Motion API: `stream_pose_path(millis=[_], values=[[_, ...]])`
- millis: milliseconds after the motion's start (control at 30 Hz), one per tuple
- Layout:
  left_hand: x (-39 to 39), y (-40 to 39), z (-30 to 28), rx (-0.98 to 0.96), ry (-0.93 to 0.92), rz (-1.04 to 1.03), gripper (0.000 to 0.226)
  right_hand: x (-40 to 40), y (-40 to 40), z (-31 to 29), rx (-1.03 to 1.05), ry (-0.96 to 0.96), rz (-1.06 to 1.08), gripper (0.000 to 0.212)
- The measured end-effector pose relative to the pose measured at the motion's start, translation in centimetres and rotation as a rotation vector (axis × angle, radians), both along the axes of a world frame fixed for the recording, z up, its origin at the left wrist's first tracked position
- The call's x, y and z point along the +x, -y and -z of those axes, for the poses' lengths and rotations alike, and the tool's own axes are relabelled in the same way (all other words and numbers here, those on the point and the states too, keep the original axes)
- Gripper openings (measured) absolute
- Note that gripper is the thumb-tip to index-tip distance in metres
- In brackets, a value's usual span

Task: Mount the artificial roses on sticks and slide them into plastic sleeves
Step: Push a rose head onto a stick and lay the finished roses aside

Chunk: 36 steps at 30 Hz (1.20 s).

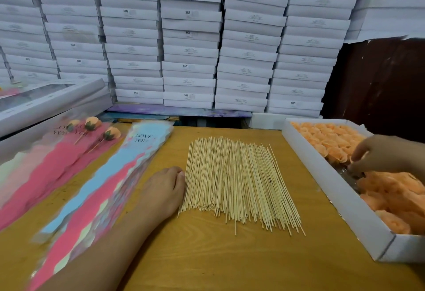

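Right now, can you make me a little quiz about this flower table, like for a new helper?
1. True or false: the right hand is reaching into the white tray of peach roses.
2. What lies beside the left hand? A) pile of sticks B) scissors C) ribbon
3. How many finished roses on sticks lie on the pink sleeves at the far left?

Key: 1 true; 2 A; 3 three.
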<state>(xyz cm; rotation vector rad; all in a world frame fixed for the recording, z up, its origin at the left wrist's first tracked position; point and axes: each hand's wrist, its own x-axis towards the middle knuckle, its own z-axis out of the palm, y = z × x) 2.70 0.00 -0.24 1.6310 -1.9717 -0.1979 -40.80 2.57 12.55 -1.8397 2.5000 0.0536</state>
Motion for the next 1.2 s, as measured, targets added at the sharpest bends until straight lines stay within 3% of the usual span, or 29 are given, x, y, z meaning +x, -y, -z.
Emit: stream_pose_path(millis=[200, 333, 467, 700, 833, 900, 933, 1033, 1200], values=[[0.0, 0.0, 0.0, -0.004, -0.009, -0.004, 0.034, -0.1, 0.1, 3.0, 0.126, -0.060, 0.037, 0.024], [0.0, 0.0, -0.1, -0.011, -0.013, 0.000, 0.033, 0.3, -0.3, 3.0, 0.181, -0.129, 0.089, 0.016], [0.1, -0.1, -0.2, -0.014, -0.011, 0.003, 0.033, -0.1, -0.3, 3.3, 0.166, -0.213, 0.152, 0.026], [-0.1, -0.2, -0.4, 0.010, -0.018, -0.007, 0.032, -0.6, 0.1, 1.3, 0.042, -0.210, 0.148, 0.023], [-0.3, -0.5, -0.9, 0.006, -0.139, -0.073, 0.038, 1.8, 0.1, -1.0, -0.218, -0.101, 0.075, 0.041], [-0.6, -1.0, -1.3, -0.066, -0.182, -0.059, 0.041, 5.2, -1.0, -1.4, -0.328, 0.102, -0.056, 0.044], [-0.9, -1.3, -1.5, -0.107, -0.195, -0.026, 0.042, 7.2, -1.6, -1.3, -0.348, 0.245, -0.142, 0.033], [-1.8, -2.5, -1.8, -0.179, -0.204, 0.133, 0.043, 13.3, -3.2, -0.1, -0.280, 0.514, -0.336, 0.019], [-2.7, -3.4, -1.3, -0.084, -0.083, 0.378, 0.058, 20.1, -2.9, 4.4, -0.195, 0.578, -0.458, 0.028]])
